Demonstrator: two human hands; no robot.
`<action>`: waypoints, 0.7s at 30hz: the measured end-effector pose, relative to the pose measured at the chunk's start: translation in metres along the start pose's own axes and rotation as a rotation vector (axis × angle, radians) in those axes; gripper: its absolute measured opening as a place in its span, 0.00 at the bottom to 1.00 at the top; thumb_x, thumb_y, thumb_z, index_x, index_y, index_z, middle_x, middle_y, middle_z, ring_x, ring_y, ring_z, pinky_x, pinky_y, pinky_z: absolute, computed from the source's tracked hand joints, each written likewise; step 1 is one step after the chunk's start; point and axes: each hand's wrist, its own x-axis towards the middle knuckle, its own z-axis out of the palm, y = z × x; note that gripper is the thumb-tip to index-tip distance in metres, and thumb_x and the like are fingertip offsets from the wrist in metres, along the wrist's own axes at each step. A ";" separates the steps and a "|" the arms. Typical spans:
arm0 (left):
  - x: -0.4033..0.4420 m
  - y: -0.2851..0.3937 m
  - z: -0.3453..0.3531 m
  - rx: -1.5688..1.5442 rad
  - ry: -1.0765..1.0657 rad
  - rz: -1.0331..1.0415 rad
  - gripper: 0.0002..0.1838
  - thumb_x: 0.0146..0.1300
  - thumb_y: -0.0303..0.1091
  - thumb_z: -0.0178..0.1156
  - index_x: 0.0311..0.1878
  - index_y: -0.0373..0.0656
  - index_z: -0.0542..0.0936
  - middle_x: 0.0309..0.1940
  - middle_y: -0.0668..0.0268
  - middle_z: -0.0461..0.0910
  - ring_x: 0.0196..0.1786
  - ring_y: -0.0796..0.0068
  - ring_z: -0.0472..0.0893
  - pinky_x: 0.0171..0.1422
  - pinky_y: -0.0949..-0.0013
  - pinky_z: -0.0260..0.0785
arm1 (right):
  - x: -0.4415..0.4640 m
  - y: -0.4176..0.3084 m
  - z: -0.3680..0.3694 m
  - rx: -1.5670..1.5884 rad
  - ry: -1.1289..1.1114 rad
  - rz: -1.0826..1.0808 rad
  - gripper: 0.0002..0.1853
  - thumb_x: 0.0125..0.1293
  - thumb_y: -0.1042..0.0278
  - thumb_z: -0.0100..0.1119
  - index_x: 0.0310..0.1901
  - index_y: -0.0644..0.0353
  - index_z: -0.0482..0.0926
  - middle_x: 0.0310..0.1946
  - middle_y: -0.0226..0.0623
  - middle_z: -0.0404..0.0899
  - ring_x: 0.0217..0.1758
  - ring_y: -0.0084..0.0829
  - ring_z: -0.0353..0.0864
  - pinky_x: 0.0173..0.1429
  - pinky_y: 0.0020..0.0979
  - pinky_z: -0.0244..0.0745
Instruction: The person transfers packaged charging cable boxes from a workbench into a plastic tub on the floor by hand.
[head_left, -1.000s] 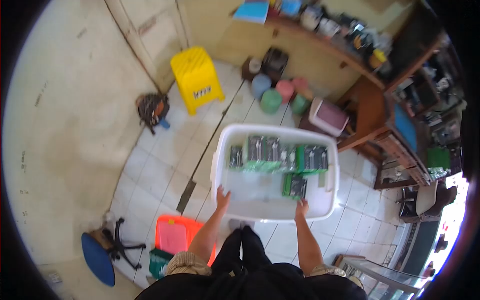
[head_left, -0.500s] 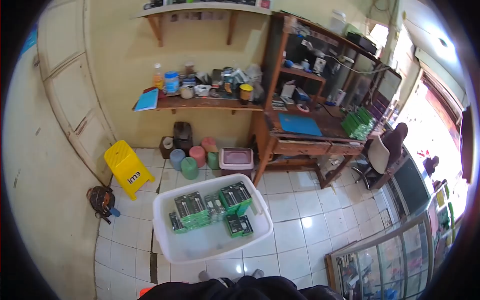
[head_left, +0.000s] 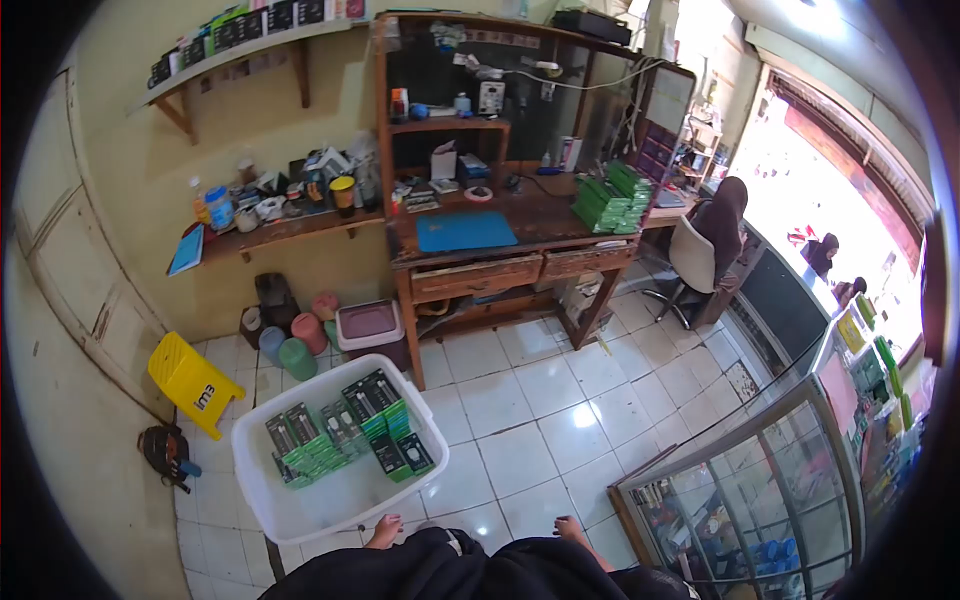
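Note:
Low in the view, my left hand [head_left: 385, 530] is beside the near edge of a white plastic tub [head_left: 247, 480], its fingers partly spread and holding nothing. My right hand [head_left: 569, 526] hangs over the tiled floor to the right of the tub, small in view, with nothing visible in it; its fingers look loosely bent. Inside the tub lie stacks of green and black boxes [head_left: 305, 440], with a smaller group of the same boxes [head_left: 402, 455] near its right side.
A wooden desk [head_left: 470, 275] holds a blue mat [head_left: 466, 231] and green packs [head_left: 612, 198]. A yellow stool [head_left: 192, 383] and a backpack [head_left: 165, 453] are left. A glass cabinet [head_left: 740, 500] is right. A person sits on a chair [head_left: 692, 252]; others are outside.
The view has lifted and turned right, so the tub appears lower left. A second ago both hands were at the tub's near rim; now they are back near my body, apart from it.

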 end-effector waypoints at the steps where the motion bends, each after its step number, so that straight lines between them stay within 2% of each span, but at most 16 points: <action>1: 0.006 -0.002 0.005 0.007 -0.008 0.012 0.15 0.49 0.32 0.52 0.42 0.38 0.70 0.30 0.61 0.76 0.31 0.74 0.77 0.35 0.74 0.68 | 0.012 -0.004 -0.002 0.012 0.010 -0.004 0.14 0.50 0.69 0.49 0.39 0.64 0.71 0.26 0.39 0.75 0.23 0.30 0.77 0.21 0.28 0.69; 5: 0.035 0.006 0.022 0.245 -0.205 -0.006 0.15 0.49 0.34 0.53 0.42 0.41 0.71 0.28 0.64 0.77 0.31 0.74 0.77 0.37 0.73 0.68 | 0.050 -0.038 -0.015 -0.012 -0.001 -0.012 0.16 0.50 0.67 0.53 0.42 0.63 0.70 0.25 0.40 0.75 0.23 0.28 0.77 0.22 0.26 0.69; 7: 0.060 0.013 0.034 0.403 -0.256 0.004 0.15 0.49 0.35 0.53 0.42 0.42 0.71 0.28 0.63 0.77 0.31 0.73 0.77 0.37 0.72 0.68 | 0.064 -0.046 -0.033 -0.085 -0.045 -0.006 0.17 0.50 0.63 0.54 0.40 0.63 0.71 0.27 0.42 0.76 0.27 0.31 0.77 0.27 0.28 0.71; 9: 0.088 0.022 0.050 0.523 -0.285 0.016 0.15 0.49 0.36 0.53 0.41 0.42 0.71 0.28 0.63 0.77 0.31 0.73 0.77 0.37 0.71 0.68 | 0.066 -0.058 -0.056 -0.476 0.055 -0.134 0.16 0.51 0.63 0.55 0.39 0.62 0.73 0.29 0.41 0.76 0.33 0.32 0.77 0.35 0.33 0.70; 11: 0.119 0.036 0.066 0.621 -0.299 0.032 0.15 0.49 0.37 0.53 0.41 0.43 0.72 0.28 0.63 0.77 0.31 0.72 0.77 0.37 0.70 0.68 | 0.089 -0.075 -0.075 -0.604 0.100 -0.170 0.16 0.50 0.61 0.56 0.39 0.61 0.73 0.29 0.42 0.76 0.34 0.33 0.76 0.36 0.33 0.70; 15: 0.180 0.077 0.106 0.749 -0.298 0.179 0.15 0.50 0.39 0.53 0.40 0.43 0.72 0.28 0.63 0.77 0.31 0.70 0.77 0.38 0.69 0.68 | 0.138 -0.102 -0.108 -0.547 0.086 -0.111 0.17 0.49 0.59 0.56 0.39 0.60 0.73 0.30 0.42 0.76 0.35 0.34 0.76 0.38 0.33 0.70; 19: 0.258 0.126 0.163 0.832 -0.190 0.532 0.15 0.50 0.41 0.52 0.40 0.44 0.73 0.28 0.62 0.77 0.31 0.68 0.77 0.38 0.67 0.68 | 0.183 -0.112 -0.136 -0.464 0.057 -0.073 0.19 0.47 0.56 0.56 0.39 0.59 0.74 0.30 0.43 0.76 0.36 0.36 0.76 0.39 0.34 0.69; 21: 0.259 0.205 0.188 0.663 -0.210 0.332 0.16 0.50 0.40 0.52 0.41 0.43 0.72 0.32 0.61 0.76 0.32 0.68 0.77 0.38 0.67 0.68 | 0.216 -0.097 -0.147 -0.435 0.029 -0.105 0.19 0.46 0.55 0.56 0.39 0.58 0.74 0.30 0.44 0.76 0.36 0.36 0.76 0.40 0.34 0.69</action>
